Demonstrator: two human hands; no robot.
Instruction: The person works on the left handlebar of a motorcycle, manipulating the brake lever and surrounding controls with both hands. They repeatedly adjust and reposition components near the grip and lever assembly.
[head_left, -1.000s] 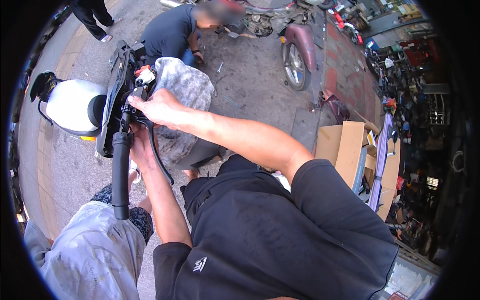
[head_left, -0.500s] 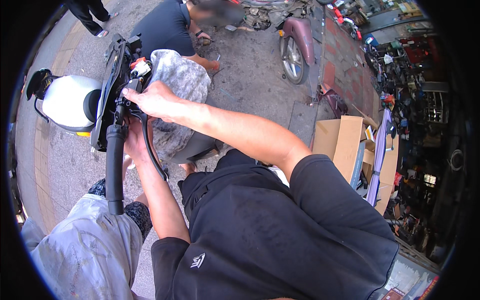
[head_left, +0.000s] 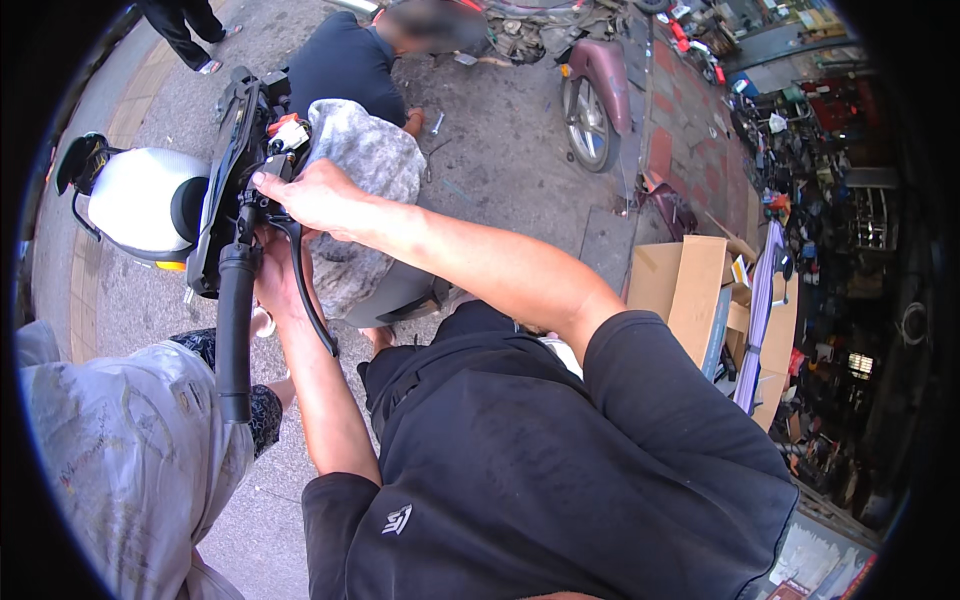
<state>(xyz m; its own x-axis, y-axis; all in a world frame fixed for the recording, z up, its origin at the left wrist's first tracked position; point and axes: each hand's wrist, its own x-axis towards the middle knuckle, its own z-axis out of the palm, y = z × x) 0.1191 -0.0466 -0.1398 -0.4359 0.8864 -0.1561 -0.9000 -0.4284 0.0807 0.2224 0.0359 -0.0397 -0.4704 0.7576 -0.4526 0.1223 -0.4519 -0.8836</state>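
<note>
You seem to be adjusting the lever mount [head_left: 251, 198], your right hand [head_left: 318, 198] gripping it. Nearer, your left hand [head_left: 279, 280] hides its fingers, grip unclear; next, steady the lever [head_left: 311, 314].

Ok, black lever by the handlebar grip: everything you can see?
The lever is black, long and slim, metal-looking, with a curved blade and a rounded tip. Its root sits just below the right hand; the blade runs down to the right of the black grip, apart from it, the gap widening toward the tip. It crosses in front of the left hand; contact there can't be told.
</note>
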